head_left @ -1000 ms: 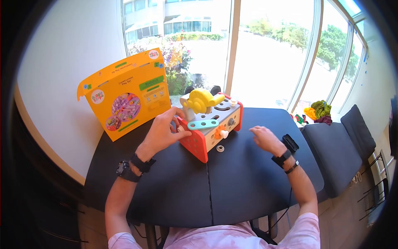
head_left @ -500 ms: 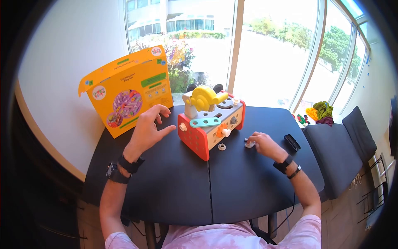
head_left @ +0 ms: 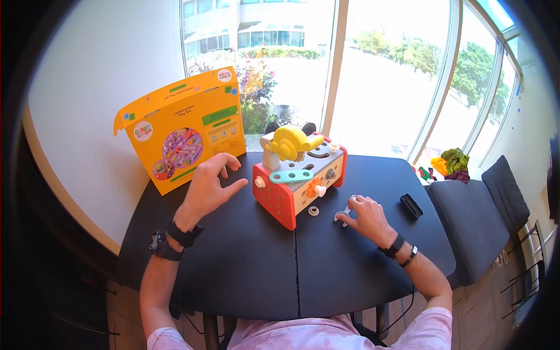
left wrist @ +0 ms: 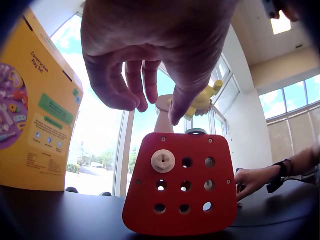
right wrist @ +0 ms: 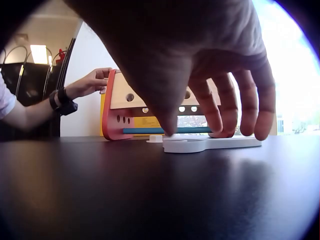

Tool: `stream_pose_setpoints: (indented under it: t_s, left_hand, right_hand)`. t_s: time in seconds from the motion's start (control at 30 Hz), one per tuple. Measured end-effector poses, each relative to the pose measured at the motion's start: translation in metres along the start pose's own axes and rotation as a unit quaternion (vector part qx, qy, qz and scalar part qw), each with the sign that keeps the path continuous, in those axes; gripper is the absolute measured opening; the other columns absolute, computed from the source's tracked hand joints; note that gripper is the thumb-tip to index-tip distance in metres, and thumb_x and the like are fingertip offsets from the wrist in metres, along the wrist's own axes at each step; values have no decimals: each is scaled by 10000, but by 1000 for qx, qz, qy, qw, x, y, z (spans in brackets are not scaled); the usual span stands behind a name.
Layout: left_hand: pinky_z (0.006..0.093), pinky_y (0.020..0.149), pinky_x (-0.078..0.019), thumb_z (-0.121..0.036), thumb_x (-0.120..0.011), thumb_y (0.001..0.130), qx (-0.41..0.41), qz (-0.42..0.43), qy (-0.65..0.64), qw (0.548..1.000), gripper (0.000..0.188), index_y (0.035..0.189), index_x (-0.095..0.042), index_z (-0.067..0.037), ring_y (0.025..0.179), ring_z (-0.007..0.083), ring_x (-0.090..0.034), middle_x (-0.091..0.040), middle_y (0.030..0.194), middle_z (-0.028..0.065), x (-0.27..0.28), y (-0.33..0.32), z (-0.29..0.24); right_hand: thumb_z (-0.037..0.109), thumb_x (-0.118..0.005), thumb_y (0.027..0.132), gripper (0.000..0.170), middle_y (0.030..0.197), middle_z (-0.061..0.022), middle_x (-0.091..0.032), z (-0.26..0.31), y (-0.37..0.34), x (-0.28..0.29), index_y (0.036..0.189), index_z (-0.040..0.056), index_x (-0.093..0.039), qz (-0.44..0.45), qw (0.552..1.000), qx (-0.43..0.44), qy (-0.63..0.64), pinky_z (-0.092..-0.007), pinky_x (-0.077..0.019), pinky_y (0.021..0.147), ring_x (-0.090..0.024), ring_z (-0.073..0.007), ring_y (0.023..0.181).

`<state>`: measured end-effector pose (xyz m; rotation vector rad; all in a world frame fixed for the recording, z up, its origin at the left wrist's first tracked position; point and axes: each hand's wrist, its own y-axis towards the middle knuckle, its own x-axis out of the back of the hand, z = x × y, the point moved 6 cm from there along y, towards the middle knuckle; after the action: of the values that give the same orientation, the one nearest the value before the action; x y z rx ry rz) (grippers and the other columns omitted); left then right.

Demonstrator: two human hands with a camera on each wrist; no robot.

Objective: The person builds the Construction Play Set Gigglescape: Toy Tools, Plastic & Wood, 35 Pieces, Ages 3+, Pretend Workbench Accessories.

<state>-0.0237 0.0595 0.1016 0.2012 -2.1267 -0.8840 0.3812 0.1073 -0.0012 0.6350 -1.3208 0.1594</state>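
A toy workbench with red end panels (head_left: 274,201) stands on the table, a white bolt head (left wrist: 163,161) in its near left panel. My left hand (head_left: 204,189) hovers left of it, thumb and fingers apart, holding nothing. On top are a yellow piece (head_left: 289,143) and a teal strip with holes (head_left: 291,176). An orange gear and a white bolt (head_left: 319,191) are on its front side. To the right, my right hand (head_left: 372,220) grips a pale grey wrench (right wrist: 215,143) lying flat on the table, thumb at one end and fingertips along it.
A white ring-shaped piece (head_left: 314,210) lies in front of the workbench. The yellow-orange box (head_left: 219,137) stands at the back left. A black case (head_left: 411,206) lies right of my right hand. Dark cushioned seats (head_left: 469,219) are beyond the table's right edge, windows behind.
My left hand has let go of the workbench's left end and drawn back left. My right hand has come down onto the wrench, which has moved slightly nearer and turned.
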Motion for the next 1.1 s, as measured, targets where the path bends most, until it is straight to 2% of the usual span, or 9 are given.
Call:
stream_pose_setpoints:
  t_s: [0.07, 0.2, 0.37, 0.57, 0.77, 0.87, 0.97, 1.1]
  left_hand:
    - [249, 596, -484, -152, -946, 851, 1, 3, 4, 1000, 342, 1114, -739, -79, 817, 94, -593, -761, 1053, -2, -1, 0, 0]
    - [253, 600, -485, -149, -944, 852, 4, 5, 1, 1000, 331, 1105, -744, -77, 816, 98, -595, -761, 1049, 1, -2, 0, 0]
    - [254, 600, -489, -149, -944, 854, -1, 8, 6, 1000, 324, 1100, -747, -77, 818, 99, -602, -763, 1049, 3, -2, -1, 0]
    - [250, 593, -496, -154, -948, 856, 2, 8, -1, 1000, 323, 1098, -750, -73, 821, 96, -606, -763, 1045, 4, -4, -2, 2]
    - [248, 595, -504, -156, -948, 860, 1, 16, -3, 1000, 316, 1102, -763, -73, 828, 94, -611, -759, 1039, 2, -7, -3, 2]
    - [245, 593, -504, -155, -948, 863, -3, 21, -2, 1000, 309, 1099, -767, -71, 825, 92, -609, -756, 1034, 1, -9, -3, 3]
    - [244, 591, -501, -152, -946, 865, -4, 21, 4, 1000, 302, 1093, -767, -66, 816, 92, -604, -755, 1030, 3, -8, -3, 2]
    - [246, 594, -500, -149, -943, 867, 0, 20, 5, 1000, 291, 1084, -769, -62, 806, 95, -602, -755, 1027, 6, -6, -4, 4]
  right_hand:
    - [360, -797, 1016, 314, 1033, -168, -753, -6, 1, -11, 1042, 57, -723, 95, 993, -51, 44, -489, -605, 858, -723, -394, 1044]
    - [159, -770, 956, 123, 1057, -144, -766, -6, 2, -13, 1049, 79, -775, 55, 996, 25, 62, -499, -592, 917, -718, -387, 1067]
    - [-11, -713, 873, 278, 1046, -113, -765, -2, 12, -10, 1099, 101, -830, 53, 995, 78, 23, -483, -581, 970, -714, -371, 1079]
    - [16, -684, 929, 245, 1052, -134, -778, 2, 30, -18, 1126, 54, -824, 26, 988, 137, 69, -496, -591, 969, -728, -373, 1065]
    - [51, -699, 929, 350, 1057, -202, -787, 3, 52, -38, 1274, 30, -754, 70, 990, 99, 75, -527, -616, 917, -751, -432, 1038]
    - [29, -692, 913, 400, 1098, -207, -790, 6, 59, -41, 1311, 30, -728, 64, 987, 107, 103, -523, -616, 946, -751, -425, 1079]
    - [10, -685, 897, 377, 1144, -203, -792, 16, 61, -35, 1268, 21, -747, 21, 984, 135, 116, -511, -622, 963, -750, -417, 1106]
    - [21, -670, 910, 366, 1223, -187, -790, 40, 46, -23, 1262, 17, -770, 45, 968, 197, 151, -485, -618, 1007, -746, -399, 1146]
